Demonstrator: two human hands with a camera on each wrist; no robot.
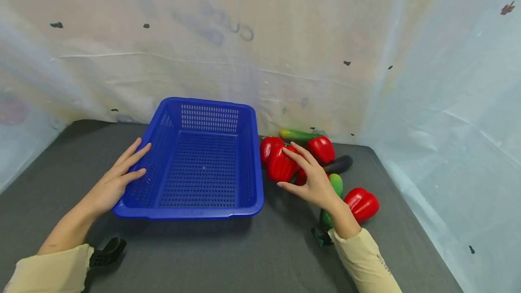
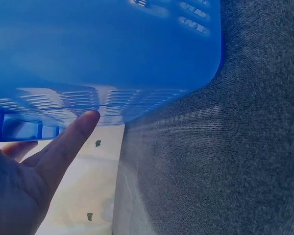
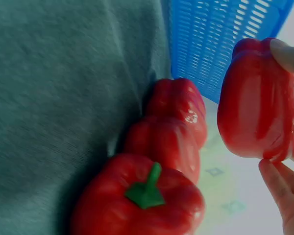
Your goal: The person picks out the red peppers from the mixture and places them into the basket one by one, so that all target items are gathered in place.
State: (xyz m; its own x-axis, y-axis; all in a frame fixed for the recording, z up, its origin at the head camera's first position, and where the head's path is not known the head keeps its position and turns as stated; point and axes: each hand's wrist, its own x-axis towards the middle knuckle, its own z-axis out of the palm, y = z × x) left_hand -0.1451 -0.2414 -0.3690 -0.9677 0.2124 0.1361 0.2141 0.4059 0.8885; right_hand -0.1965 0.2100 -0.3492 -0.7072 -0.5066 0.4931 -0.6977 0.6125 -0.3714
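While your left hand lies outstretched at the left side of the blue basket, perhaps to keep it steady, your right hand grasps one red pepper across its length, probably for secure hold, just beside the basket's right wall.
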